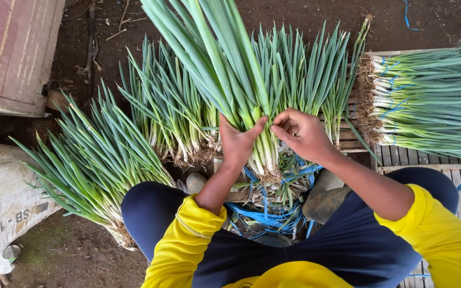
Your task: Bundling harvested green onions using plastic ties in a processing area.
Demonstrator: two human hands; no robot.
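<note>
The held onion bunch [230,69] stands between 2 hands, loose bunches [97,160] left, tied bundles [428,101] right on slats [396,157].

The long green leaves of the upright bunch of spring onions [230,69] run off the top edge, so their tips are out of sight. The left hand [237,143] covers part of its pale stems, and the right hand [303,134] curls inward, its fingertips hidden against the palm. The tied bundle of spring onions with white roots [428,101] is cut off at the right edge. The tangle of blue plastic string [270,213] lies partly under stems and knees. The grey woven sack [1,202] is cropped at the left
</note>
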